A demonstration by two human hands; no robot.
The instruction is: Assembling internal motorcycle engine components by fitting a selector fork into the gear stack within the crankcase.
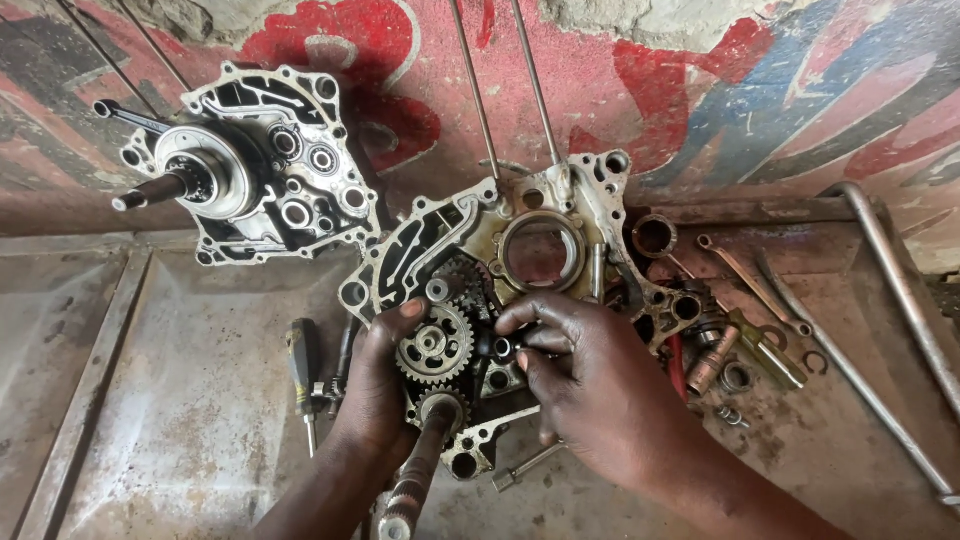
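An oily engine crankcase half (pixel 590 195) lies in the middle of a rusty metal tray (pixel 190 400). My left hand (pixel 375 385) grips the left side of a toothed gear (pixel 435 345) seated in the case, above a second gear on a splined shaft (pixel 415 480) that points toward me. My right hand (pixel 595 375) rests over the case's right part, its fingertips pinching a small dark part (pixel 503 347) just right of the gear. A large round bearing opening (pixel 540 250) shows above the hands.
A second crankcase half (pixel 255 165) with a shaft leans at the back left. A screwdriver (pixel 303 375) lies left of my left hand. Wrenches (pixel 750 275), a bushing (pixel 655 235), rings and small fittings lie at the right, beside a long bent rod (pixel 900 290). Two thin rods (pixel 535 85) lean on the painted wall.
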